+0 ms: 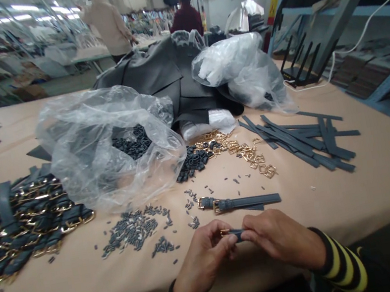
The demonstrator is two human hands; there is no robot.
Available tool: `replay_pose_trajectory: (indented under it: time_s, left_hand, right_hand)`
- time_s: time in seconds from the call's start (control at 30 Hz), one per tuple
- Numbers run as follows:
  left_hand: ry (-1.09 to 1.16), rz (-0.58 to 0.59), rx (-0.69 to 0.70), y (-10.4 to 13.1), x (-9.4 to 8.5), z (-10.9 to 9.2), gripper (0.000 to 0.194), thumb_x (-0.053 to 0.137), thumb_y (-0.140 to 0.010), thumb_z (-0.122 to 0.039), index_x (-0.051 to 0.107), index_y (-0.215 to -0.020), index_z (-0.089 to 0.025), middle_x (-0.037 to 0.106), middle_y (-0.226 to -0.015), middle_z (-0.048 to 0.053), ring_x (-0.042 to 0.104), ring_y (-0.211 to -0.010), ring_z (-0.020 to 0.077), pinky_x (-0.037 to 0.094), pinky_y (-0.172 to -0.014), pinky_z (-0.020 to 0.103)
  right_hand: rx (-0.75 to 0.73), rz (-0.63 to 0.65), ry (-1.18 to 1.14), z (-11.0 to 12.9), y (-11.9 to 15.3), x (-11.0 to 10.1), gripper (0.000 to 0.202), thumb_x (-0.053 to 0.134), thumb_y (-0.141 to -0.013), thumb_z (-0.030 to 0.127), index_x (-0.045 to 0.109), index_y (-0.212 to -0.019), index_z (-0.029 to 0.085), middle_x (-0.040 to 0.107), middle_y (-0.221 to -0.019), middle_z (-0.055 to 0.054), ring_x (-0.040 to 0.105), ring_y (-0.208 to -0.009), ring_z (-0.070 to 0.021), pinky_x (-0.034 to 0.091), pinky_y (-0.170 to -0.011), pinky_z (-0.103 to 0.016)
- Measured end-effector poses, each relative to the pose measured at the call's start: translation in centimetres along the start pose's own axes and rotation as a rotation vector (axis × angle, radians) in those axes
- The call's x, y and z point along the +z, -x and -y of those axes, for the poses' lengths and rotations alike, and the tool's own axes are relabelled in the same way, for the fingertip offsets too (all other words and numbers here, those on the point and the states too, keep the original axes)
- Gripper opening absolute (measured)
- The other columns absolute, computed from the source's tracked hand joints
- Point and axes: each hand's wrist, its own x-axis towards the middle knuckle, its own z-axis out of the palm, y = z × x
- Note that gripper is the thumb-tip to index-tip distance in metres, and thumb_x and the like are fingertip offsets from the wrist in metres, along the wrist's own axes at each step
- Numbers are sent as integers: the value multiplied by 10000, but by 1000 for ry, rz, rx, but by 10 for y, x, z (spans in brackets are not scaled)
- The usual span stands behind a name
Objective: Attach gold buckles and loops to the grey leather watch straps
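Between my two hands, near the table's front edge, is a dark grey strap (237, 233) with a gold buckle (225, 232) at its left end. My left hand (209, 249) pinches the buckle end between thumb and fingers. My right hand (281, 236) grips the strap just to the right, its fingers closed and partly hiding it. Just beyond my hands lie buckled straps (250, 201), one over another. Left of them is a pile of small dark grey cut pieces (130, 230). Gold buckles (246, 149) and dark loops (193, 161) are heaped farther back.
Finished-looking buckled straps (16, 223) are stacked at left. A clear plastic bag (105, 151) holds more dark loops. Loose strips (299, 140) lie at right. Dark sheets (162, 71), another bag (237, 68) and a router (300, 69) stand at the back. Two people are beyond the table.
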Motion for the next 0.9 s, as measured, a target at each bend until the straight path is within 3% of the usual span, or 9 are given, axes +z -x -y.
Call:
replay_pose_trajectory:
  time_s: [0.17,0.27,0.4,0.5,0.6,0.73,0.9]
  left_hand:
    - [-62,-150,74,-7,-6,8,196,541,-786,-337,551,-741,-147,598,-594,9,535,-569,121,416,-560,227]
    - [-14,-189,58,-14,-10,18,213,561,-773,-351,549,-746,-140,612,-592,15,540,-554,118,418,-546,222]
    - [72,-217,14,-19,-14,27,234,583,-757,-365,539,-755,-135,624,-578,19,545,-522,112,429,-533,223]
    - [97,-228,6,-20,-16,27,230,584,-756,-358,523,-743,-136,616,-565,12,540,-503,106,428,-518,219]
    - [117,-234,17,-20,-16,25,212,580,-758,-336,516,-749,-135,604,-557,4,531,-492,99,423,-509,215]
    - [138,-282,39,-21,-17,23,215,582,-749,-340,530,-780,-134,580,-546,-11,510,-474,92,404,-478,204]
    - [110,-311,63,-19,-15,23,230,590,-737,-363,550,-775,-140,531,-533,-28,478,-465,84,377,-439,183]
  right_hand:
    - [-99,52,-25,-14,-53,-24,216,471,-856,335,624,-819,187,650,-749,-32,579,-671,-138,354,-586,-220]
    - [-17,-156,104,-26,-106,-32,162,471,-854,222,611,-906,160,638,-897,-63,571,-832,-158,384,-726,-241]
    - [0,-147,193,-33,-162,-19,191,508,-792,120,601,-953,164,603,-971,-91,564,-880,-192,393,-730,-267]
    - [4,-121,185,-32,-177,-9,150,495,-785,110,611,-877,136,606,-922,-124,579,-830,-217,401,-685,-287]
    - [14,-117,150,-30,-170,-13,96,514,-763,106,602,-799,121,628,-859,-128,587,-837,-229,404,-702,-295]
    - [48,-149,38,-25,-130,-26,102,446,-827,156,546,-840,136,653,-766,-71,622,-739,-157,435,-670,-249]
    - [122,-151,-539,-9,-60,-19,91,367,-838,123,441,-877,159,655,-722,-22,638,-578,-101,473,-566,-208]
